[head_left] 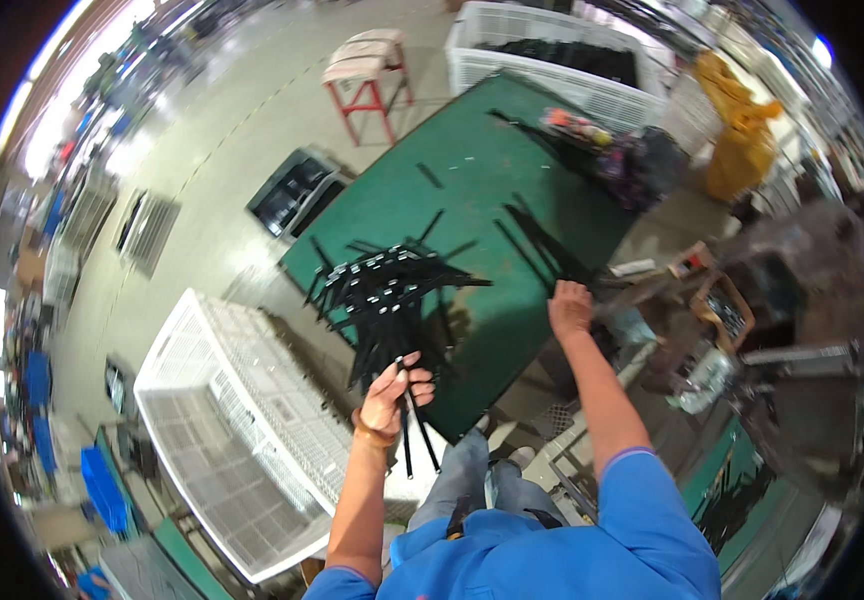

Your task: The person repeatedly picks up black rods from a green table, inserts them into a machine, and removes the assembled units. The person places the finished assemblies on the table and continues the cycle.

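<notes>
We see that the work is, in our judgement, somewhere in the middle: a large heap of black strips (387, 285), with small pale marks on many of them, lies crossed and untidy at the near left part of the green table (472, 210), and a smaller group of dark strips (527, 245) lies on its right side. Which group is finished and which one waits, we cannot tell; only a few pieces are in hand, so we judge that much handling is left. Our left hand (397, 392) is at the near end of the heap, with its fingers bent and the thumb brought toward them, and it has hold of a few thin strips (409, 442), whose ends hang below it toward our legs. The left forearm comes up almost straight from below. Our right arm is stretched forward, and the right hand (572, 305), palm down with curled fingers, is at the near end of the smaller group; whether it grips a strip or only touches it, we cannot tell.
</notes>
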Tool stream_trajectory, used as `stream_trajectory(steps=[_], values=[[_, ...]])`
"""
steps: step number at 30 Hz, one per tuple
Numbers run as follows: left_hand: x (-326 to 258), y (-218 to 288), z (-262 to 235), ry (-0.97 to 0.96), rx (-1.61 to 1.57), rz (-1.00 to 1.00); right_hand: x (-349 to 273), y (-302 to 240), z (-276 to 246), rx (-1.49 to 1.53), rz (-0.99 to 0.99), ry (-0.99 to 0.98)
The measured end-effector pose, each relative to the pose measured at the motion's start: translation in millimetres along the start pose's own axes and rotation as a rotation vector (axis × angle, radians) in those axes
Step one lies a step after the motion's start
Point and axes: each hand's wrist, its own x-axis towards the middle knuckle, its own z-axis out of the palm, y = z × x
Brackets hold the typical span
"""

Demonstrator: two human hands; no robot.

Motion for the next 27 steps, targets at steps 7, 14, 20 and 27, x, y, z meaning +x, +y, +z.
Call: stream_trajectory(steps=[7,14,20,27], values=[[13.4,34.4,-5.4,-0.023,-0.038,0.094,-8.5,6.1,28.6,0.071,-0.077,0.006],[23.6,67.3,-0.9,-0.099,-0.024,0.119,-43.0,-5.4,-46.6,1.205,0.275,-0.277],[42.3,89.0,11.9,-0.209,0.034,0.104,-169.4,-5.4,-98.6,1.574,0.470,-0.259],[57.0,98.8,41.8,-0.306,0.113,0.089,-253.9,8.7,-142.2,1.662,0.693,-0.363]])
